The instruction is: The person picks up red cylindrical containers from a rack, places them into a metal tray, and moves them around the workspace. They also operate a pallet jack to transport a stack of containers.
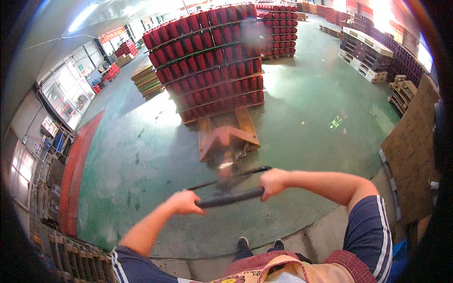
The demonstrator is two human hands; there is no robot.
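My left hand (pixel 184 203) is closed round the left end of a black pallet jack handle (pixel 230 198). Round the handle's right end, my right hand (pixel 273 183) is closed too. Beyond the handle stands the orange pallet jack (pixel 228 139), its base somewhat blurred. Its forks reach under a pallet that carries a tall stack of dark red cylindrical containers (pixel 210 61), layered in several tiers with thin sheets between them. The fork tips are hidden beneath the load.
Behind it stands another stack of red containers (pixel 279 35). Pallets (pixel 363 54) are piled at the right, beyond a large brown board (pixel 410 146). Flat boards (pixel 147 79) lie stacked left of the load. A red strip (pixel 78 174) runs along the green floor (pixel 122 179).
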